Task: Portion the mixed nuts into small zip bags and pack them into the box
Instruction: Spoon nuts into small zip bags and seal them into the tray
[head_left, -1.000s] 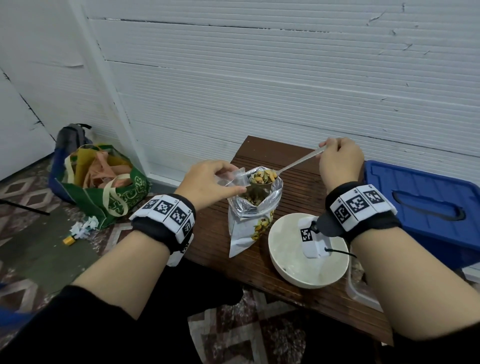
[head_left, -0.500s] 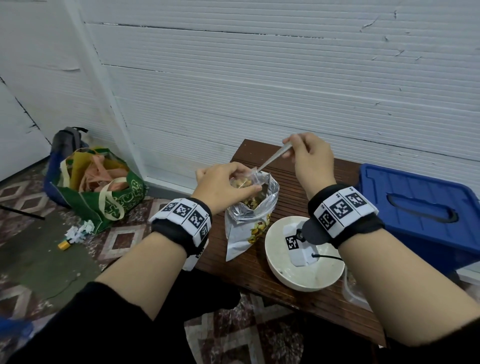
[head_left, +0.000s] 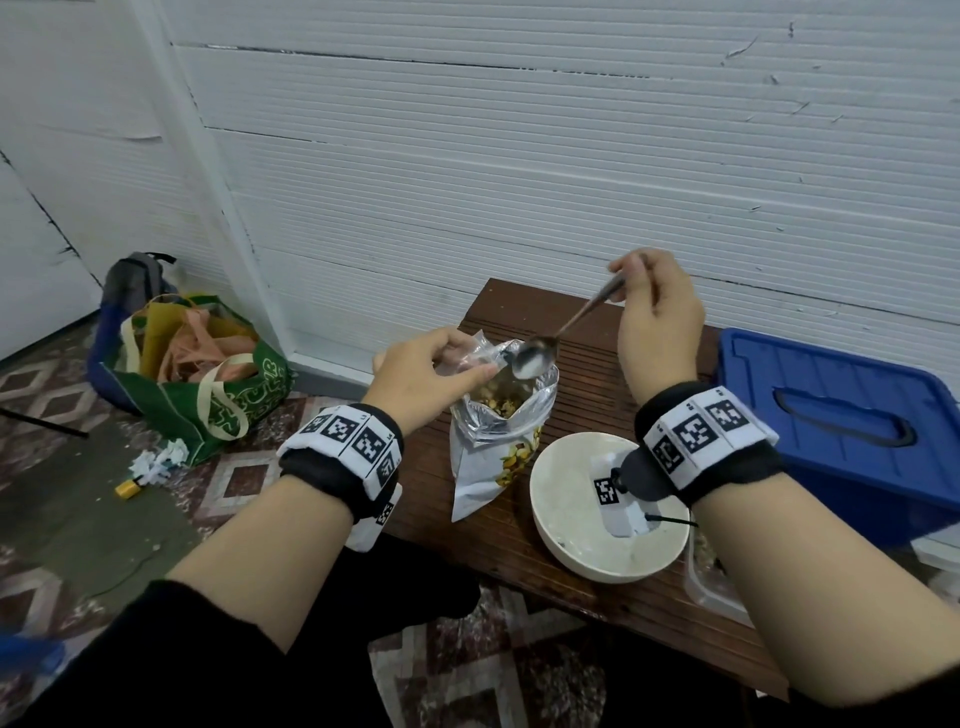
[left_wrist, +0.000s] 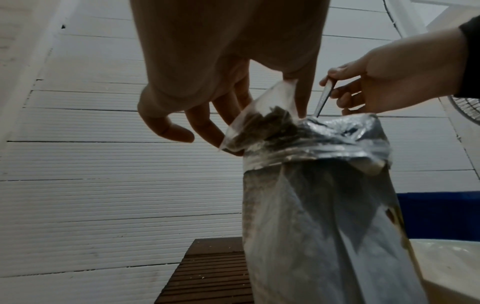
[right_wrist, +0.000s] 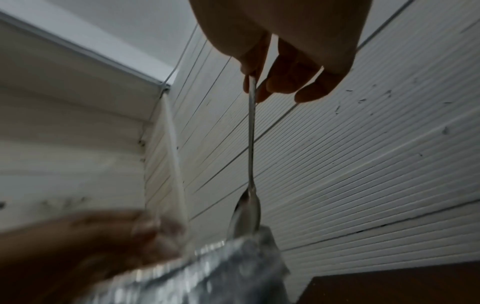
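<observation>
The left hand (head_left: 426, 371) pinches a small clear bag (left_wrist: 255, 121) of nuts at the mouth of the big foil nut bag (head_left: 493, 441). The right hand (head_left: 657, 317) grips a spoon (head_left: 558, 338), its bowl over that mouth. Below the right wrist sits a white bowl (head_left: 571, 525); a blue box (head_left: 841, 415) lies beyond it.

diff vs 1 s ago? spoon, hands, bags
The spoon, loaded with nuts a second ago, is now empty, tipped bowl-down at the mouth of the foil nut bag. The right hand has raised the handle. The left hand has shifted slightly toward the foil bag, still pinching the small zip bag, which holds nuts. White bowl and blue box unchanged.
</observation>
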